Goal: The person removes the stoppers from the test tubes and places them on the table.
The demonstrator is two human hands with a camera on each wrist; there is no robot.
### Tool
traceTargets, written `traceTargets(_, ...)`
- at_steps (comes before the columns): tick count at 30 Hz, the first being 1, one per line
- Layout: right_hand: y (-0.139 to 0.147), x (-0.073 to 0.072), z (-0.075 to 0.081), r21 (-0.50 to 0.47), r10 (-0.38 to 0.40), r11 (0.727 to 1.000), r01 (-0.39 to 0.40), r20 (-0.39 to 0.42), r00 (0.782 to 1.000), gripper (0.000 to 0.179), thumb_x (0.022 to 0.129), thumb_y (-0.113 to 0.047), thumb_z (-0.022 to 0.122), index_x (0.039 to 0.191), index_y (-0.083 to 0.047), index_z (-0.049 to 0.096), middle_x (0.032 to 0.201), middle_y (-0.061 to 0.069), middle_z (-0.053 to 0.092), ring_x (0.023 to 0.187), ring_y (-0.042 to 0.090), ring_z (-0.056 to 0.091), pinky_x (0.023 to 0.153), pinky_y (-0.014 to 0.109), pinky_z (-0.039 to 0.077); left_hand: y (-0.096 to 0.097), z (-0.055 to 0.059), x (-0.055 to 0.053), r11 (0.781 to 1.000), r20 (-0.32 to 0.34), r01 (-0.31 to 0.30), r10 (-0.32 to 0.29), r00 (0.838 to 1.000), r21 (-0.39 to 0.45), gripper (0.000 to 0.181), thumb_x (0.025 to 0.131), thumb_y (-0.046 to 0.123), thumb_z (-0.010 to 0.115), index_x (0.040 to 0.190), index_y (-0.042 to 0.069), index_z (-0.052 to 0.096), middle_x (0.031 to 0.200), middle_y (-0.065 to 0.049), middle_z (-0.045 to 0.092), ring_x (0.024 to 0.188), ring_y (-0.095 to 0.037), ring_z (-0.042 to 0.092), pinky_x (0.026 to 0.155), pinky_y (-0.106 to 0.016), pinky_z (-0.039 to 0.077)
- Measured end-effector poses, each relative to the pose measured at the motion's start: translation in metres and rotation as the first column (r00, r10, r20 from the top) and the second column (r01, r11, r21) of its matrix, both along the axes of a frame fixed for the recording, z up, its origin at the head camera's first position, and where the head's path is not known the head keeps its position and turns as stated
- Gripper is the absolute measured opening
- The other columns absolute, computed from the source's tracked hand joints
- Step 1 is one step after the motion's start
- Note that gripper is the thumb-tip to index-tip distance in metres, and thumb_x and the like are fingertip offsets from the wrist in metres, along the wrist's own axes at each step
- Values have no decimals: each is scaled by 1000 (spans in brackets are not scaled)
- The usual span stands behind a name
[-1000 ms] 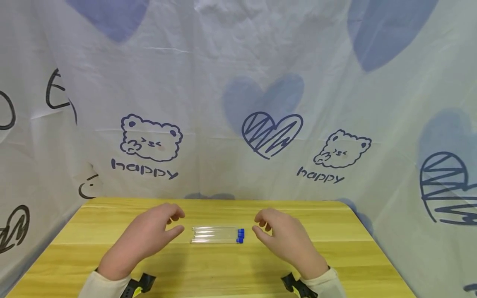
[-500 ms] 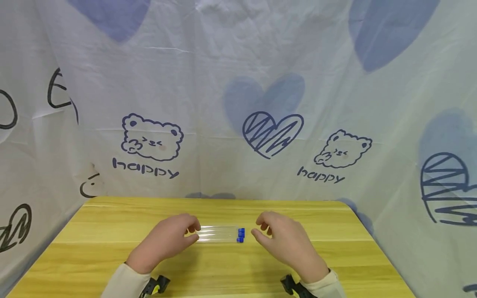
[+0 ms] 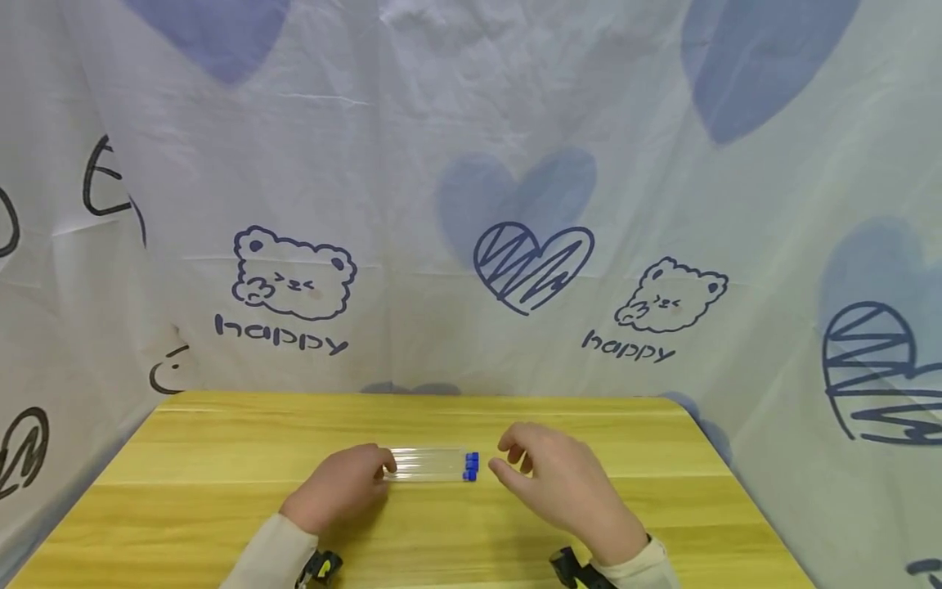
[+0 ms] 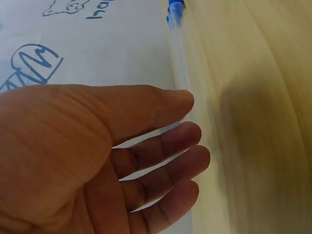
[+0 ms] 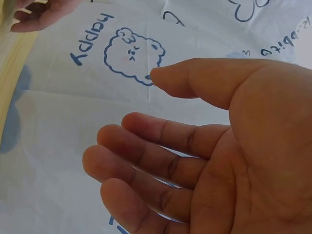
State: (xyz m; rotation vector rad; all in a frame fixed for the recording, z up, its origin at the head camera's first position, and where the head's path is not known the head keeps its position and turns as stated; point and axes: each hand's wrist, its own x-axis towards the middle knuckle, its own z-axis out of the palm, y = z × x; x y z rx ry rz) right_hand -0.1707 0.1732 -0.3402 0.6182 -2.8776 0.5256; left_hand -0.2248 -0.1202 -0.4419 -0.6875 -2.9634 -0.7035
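Several clear test tubes (image 3: 430, 465) lie side by side on the wooden table, their blue caps (image 3: 471, 466) pointing right. At the uncapped left ends is my left hand (image 3: 346, 484), lowered over them, its thumb mostly hidden from above. In the left wrist view its fingers (image 4: 170, 168) are loosely bent beside the tubes, and a gap shows between thumb and forefinger; a firm grip does not show. My right hand (image 3: 562, 483) hovers just right of the caps, fingers (image 5: 141, 141) relaxed and apart from the thumb, holding nothing.
The yellow wood-grain table (image 3: 243, 442) spreads around both hands. A whitish cloth (image 3: 412, 311) with hearts, bear drawings and "happy" lettering hangs behind it and along the sides.
My left hand has moved right and then down to the tubes' left ends, covering them. My right hand stays nearly in place, and the tubes lie where they were.
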Motion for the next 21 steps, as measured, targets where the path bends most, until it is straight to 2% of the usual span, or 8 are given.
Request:
traceTargets(4,0,1,0,-17,30,999,-30,1,1000,14,97,-38,72,98,-23,70,84,-18,63,73,0,56,63,24,49,-1,-4,-4,1000,3,-14,14,1000,-16,11,90,4,73,99,9,76,86,3,69,78,-14,62,79,-41,56)
traceTargets(12,1,0,0,-15,13,1000,-14,-26,1000,13,97,-37,73,96,-24,70,81,-19,62,71,-1,55,62,23,48,0,-9,-13,999,2,-33,33,999,-33,13,85,3,74,95,12,75,85,3,69,76,-14,60,77,-41,55)
traceTargets(18,2,-1,1,-20,14,1000,-14,-3,1000,13,97,-37,73,96,-25,70,81,-19,62,71,-2,55,62,23,48,3,-11,-16,998,37,-49,51,998,-39,13,85,4,75,95,13,75,83,5,67,75,-12,58,76,-40,55)
traceTargets(21,3,-1,1,-15,12,1000,-12,2,1000,13,97,-38,73,97,-24,70,81,-19,62,68,-2,54,60,23,47,5,-12,-16,999,55,-31,31,998,-10,10,85,7,79,88,15,73,81,6,65,72,-12,56,72,-39,53)
